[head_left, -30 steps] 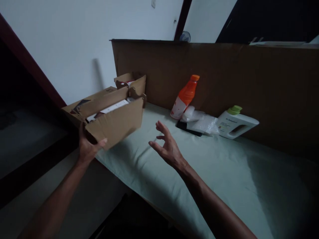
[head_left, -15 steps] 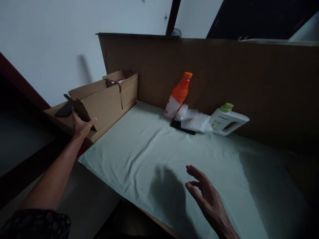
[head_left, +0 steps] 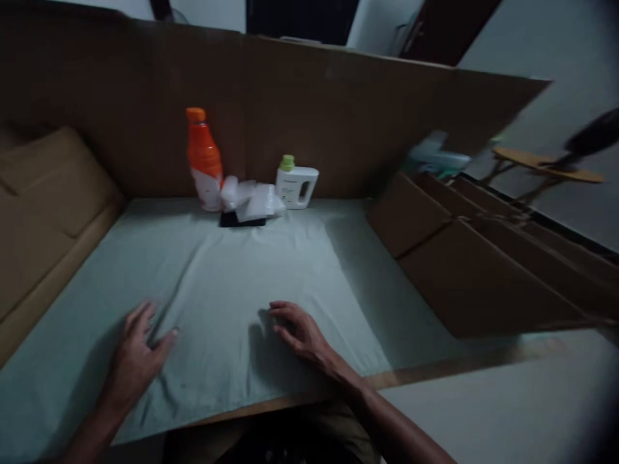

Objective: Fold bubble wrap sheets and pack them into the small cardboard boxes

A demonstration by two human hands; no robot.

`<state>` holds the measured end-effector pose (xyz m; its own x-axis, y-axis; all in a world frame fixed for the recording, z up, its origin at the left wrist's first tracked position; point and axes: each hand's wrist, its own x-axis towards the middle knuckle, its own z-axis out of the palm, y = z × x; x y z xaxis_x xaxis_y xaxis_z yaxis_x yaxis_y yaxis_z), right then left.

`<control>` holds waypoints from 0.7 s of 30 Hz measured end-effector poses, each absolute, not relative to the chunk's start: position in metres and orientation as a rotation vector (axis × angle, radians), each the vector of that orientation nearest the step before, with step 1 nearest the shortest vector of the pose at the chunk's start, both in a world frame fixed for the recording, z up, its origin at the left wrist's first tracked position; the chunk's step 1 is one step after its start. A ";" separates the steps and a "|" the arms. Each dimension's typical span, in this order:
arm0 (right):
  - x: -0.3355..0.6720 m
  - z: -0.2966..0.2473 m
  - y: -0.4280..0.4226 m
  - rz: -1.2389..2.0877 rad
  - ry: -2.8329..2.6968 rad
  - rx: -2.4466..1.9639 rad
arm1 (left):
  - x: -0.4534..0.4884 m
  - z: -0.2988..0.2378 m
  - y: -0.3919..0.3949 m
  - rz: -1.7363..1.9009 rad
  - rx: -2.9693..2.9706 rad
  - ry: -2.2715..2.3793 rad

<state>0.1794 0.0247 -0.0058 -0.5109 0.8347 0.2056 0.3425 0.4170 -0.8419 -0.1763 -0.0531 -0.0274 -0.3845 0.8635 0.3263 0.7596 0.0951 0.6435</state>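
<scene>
Currently, handling appears to be between steps: leftmost, a carton [head_left: 43, 187] borders the pale green cloth [head_left: 227, 277], laid out but creased, and the left hand [head_left: 133, 364], blurred and empty, is spread wide over it. Centrally, at the rear, stand an orange bottle [head_left: 204, 161], translucent packaging [head_left: 258, 202] over a dark flat object [head_left: 242, 222], and a white jug [head_left: 290, 193], all untouched. Rightward, the right hand [head_left: 302, 332], also empty, is loosely curled above or on the cloth, well apart from the open boxes [head_left: 464, 277].
</scene>
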 end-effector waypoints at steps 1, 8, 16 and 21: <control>0.184 -0.008 0.020 1.016 -2.054 -0.986 | -0.154 -0.028 -0.036 1.088 1.783 2.119; 0.264 0.026 0.012 0.642 -2.166 -0.986 | -0.037 -0.032 0.046 0.783 2.373 1.771; 0.424 0.159 0.085 -0.754 -2.014 -1.825 | -0.018 -0.040 0.037 0.598 2.533 1.807; 0.529 0.143 0.097 -0.721 -1.989 -2.065 | -0.013 -0.035 0.037 0.628 2.488 1.799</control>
<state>0.5288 0.0971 0.1433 -0.0158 0.8870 0.4615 0.9767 -0.0852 0.1971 -0.0133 0.0375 -0.0350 0.2609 0.9129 0.3140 0.9098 -0.3412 0.2361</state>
